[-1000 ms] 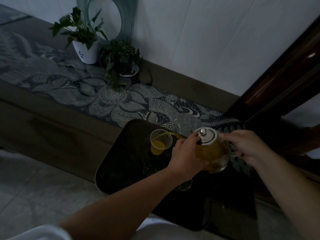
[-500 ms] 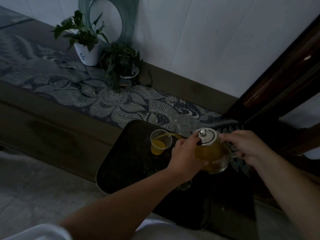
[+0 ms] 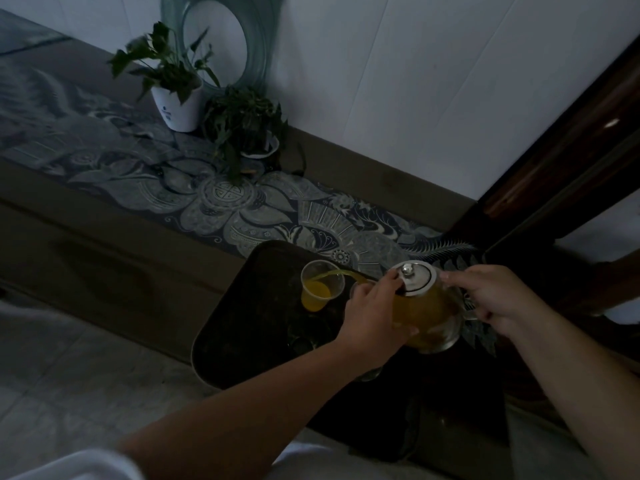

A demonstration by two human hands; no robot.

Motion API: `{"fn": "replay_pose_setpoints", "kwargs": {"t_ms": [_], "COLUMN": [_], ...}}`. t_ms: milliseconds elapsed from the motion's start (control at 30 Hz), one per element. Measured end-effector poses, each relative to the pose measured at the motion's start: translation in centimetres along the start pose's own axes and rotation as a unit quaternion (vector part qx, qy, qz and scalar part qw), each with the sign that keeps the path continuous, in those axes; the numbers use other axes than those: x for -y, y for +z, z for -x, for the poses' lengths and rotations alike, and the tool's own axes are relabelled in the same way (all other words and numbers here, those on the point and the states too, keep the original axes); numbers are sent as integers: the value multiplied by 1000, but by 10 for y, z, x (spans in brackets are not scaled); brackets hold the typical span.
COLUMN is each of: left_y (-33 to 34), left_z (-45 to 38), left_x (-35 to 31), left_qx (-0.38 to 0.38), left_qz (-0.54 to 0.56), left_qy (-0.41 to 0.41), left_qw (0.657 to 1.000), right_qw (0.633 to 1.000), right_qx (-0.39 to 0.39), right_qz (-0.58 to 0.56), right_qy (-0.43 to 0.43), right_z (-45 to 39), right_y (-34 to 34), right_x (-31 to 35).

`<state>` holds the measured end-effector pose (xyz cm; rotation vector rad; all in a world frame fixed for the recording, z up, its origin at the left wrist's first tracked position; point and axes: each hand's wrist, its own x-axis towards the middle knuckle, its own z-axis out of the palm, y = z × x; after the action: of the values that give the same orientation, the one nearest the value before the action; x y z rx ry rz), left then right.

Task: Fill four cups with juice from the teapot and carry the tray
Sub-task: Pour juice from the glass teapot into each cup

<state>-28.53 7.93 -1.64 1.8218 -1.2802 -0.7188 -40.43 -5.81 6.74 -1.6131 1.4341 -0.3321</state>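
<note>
A: One view only, from the head, and it is dim. What is the surface?

B: A long dark bench (image 3: pixel 114 258) along a white wall (image 3: pixel 398 81), with a patterned grey runner (image 3: pixel 221 202) down its middle. Pale floor tiles (image 3: pixel 69 393) lie at 8 o'clock and dark wooden framing (image 3: pixel 568 161) stands at 2 o'clock.

A: Anything at the far end?

B: At 11 o'clock a leafy plant in a white pot (image 3: pixel 180 109), a second, darker plant (image 3: pixel 246 123) just beside it, and a round glass ornament (image 3: pixel 221 39) against the wall behind both.

A: And the containers?

B: A dark tray (image 3: pixel 242 327) sits on the bench's near edge. On it a clear cup (image 3: pixel 321 285) stands upright, partly filled with orange juice. A thin stream runs into it from the glass teapot (image 3: pixel 426 306), which is tilted toward 9 o'clock and holds a good deal of juice under a metal lid (image 3: pixel 414 277).

A: The hands?

B: The left hand (image 3: pixel 375 317) curls round the teapot's front, fingers at the lid's edge. The right hand (image 3: pixel 491 299) grips the handle side. Other glasses near the left wrist are too dark to tell.
</note>
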Motion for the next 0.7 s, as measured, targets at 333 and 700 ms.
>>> {"fn": "replay_pose_setpoints", "kwargs": {"t_ms": [333, 700], "left_y": [6, 11], "left_z": [1, 0], "left_x": [1, 3], "left_qx": [-10, -8], "left_qz": [-50, -42], "left_qy": [24, 15], "left_qw": [998, 999], "right_qw": [1000, 1000], "right_qx": [1, -4], "right_qz": [-20, -1], "right_qy": [11, 12], "right_z": [9, 10], "right_y": [-1, -2], "right_x": [7, 5]}}
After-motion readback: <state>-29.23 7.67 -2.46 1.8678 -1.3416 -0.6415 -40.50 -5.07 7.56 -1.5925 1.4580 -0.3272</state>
